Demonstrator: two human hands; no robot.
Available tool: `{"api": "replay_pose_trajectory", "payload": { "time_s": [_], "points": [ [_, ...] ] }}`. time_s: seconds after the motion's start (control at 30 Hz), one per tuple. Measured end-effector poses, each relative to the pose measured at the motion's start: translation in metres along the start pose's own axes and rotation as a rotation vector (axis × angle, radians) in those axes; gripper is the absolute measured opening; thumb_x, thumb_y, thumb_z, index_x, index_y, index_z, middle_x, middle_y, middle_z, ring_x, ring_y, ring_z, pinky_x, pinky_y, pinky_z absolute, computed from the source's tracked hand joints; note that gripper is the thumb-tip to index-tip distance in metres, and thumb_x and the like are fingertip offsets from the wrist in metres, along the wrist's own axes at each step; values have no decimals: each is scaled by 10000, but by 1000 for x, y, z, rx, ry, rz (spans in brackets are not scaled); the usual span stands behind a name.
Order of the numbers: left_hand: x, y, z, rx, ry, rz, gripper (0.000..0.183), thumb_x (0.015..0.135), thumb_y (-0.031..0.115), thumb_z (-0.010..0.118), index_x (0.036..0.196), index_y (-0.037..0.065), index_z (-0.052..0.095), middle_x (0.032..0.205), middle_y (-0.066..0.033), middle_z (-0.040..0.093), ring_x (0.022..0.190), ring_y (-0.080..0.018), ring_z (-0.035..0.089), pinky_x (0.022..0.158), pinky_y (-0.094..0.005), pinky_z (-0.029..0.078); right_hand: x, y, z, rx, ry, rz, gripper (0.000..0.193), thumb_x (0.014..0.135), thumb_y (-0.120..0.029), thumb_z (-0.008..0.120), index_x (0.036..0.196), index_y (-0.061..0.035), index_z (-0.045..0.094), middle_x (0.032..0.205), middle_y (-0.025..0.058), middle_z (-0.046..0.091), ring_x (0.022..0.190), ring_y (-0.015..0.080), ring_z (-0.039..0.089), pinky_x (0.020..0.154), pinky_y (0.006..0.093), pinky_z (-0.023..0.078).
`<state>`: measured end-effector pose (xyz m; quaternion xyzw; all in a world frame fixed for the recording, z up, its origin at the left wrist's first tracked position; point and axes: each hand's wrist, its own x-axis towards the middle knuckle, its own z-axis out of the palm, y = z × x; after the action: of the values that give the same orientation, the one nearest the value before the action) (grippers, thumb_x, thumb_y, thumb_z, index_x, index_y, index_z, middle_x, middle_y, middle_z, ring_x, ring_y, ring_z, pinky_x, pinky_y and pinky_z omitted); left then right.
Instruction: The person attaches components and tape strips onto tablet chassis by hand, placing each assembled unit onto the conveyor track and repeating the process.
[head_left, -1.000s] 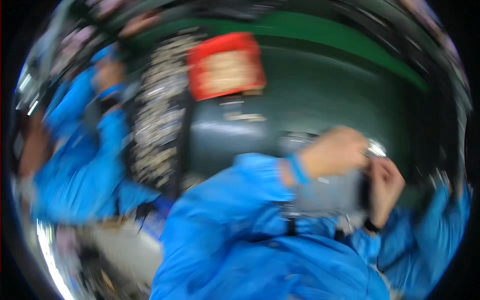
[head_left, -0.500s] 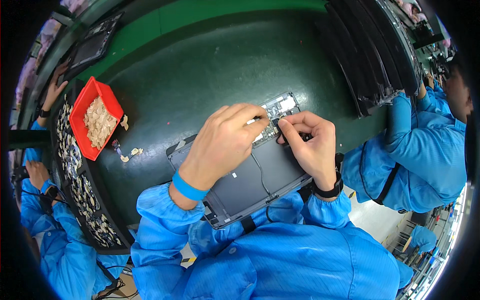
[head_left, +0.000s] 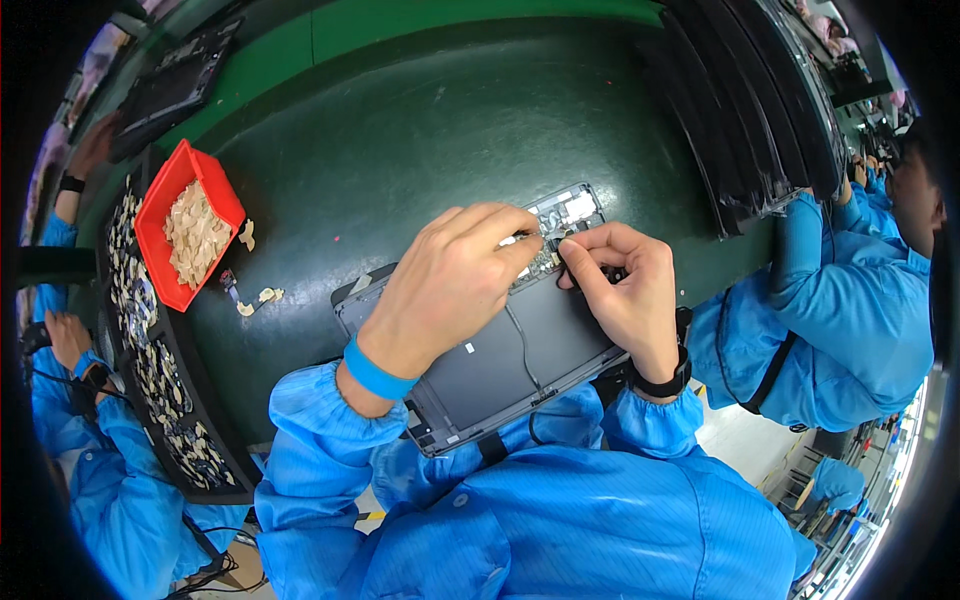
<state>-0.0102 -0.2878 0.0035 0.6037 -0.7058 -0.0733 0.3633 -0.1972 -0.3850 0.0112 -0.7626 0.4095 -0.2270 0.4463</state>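
Green table (head_left: pixel 480 120) unchanged; left hand (head_left: pixel 443 272), right hand (head_left: pixel 630 290) still at opened laptop (head_left: pixel 475 380).

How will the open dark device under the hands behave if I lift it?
The open device looks thin, flat and unbowed, so it is probably stiff. Its exposed circuitry, near the fingertips of the left hand and right hand, is likely fragile. The thin, curving cable seems pliable and might snag.

Electronics workshop, pretty clearly: long dark-green bench (head_left: pixel 480 110), opened flat grey device (head_left: pixel 465 365), black parts tray (head_left: pixel 213 405), co-workers' shiny blue smocks (head_left: pixel 850 320).
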Motion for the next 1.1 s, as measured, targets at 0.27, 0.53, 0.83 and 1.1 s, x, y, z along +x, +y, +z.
{"api": "replay_pose_trajectory", "payload": {
  "time_s": [0.27, 0.53, 0.83, 1.1],
  "points": [
    [-2, 1, 2, -8, 12, 2, 312, 732, -73, 655, 997, 26, 788, 1098, -93, 728, 1089, -278, 703, 955, -405, 562, 1, -2, -5, -4, -69, 22, 139, 942, -114, 718, 929, 21, 743, 683, 67, 755, 627, 104, 659, 676, 283, 503],
    [-2, 0, 2, 5, 2, -2, 322, 734, -64, 664, 1002, 56, 796, 1103, -84, 719, 1105, -273, 697, 951, -405, 567, 4, -3, -3, -25, -67, -1, 143, 942, -116, 719, 929, 24, 746, 682, 65, 754, 628, 104, 670, 640, 279, 500],
    [0, 3, 8, 117, 21, 76, 294, 738, -25, 689, 1000, 73, 780, 1062, -81, 683, 1023, -267, 686, 877, -400, 581, 5, -5, -5, -78, -82, -39, 150, 939, -117, 709, 930, 28, 749, 671, 74, 750, 599, 114, 679, 573, 287, 497],
    [2, 8, 12, 232, -39, 61, 280, 751, 0, 679, 1003, 81, 773, 1067, -55, 675, 1018, -250, 678, 851, -391, 583, 1, -31, -25, -207, -144, -14, 139, 963, -78, 681, 1024, 42, 714, 804, 144, 770, 746, 175, 751, 650, 324, 537]
  ]
}}
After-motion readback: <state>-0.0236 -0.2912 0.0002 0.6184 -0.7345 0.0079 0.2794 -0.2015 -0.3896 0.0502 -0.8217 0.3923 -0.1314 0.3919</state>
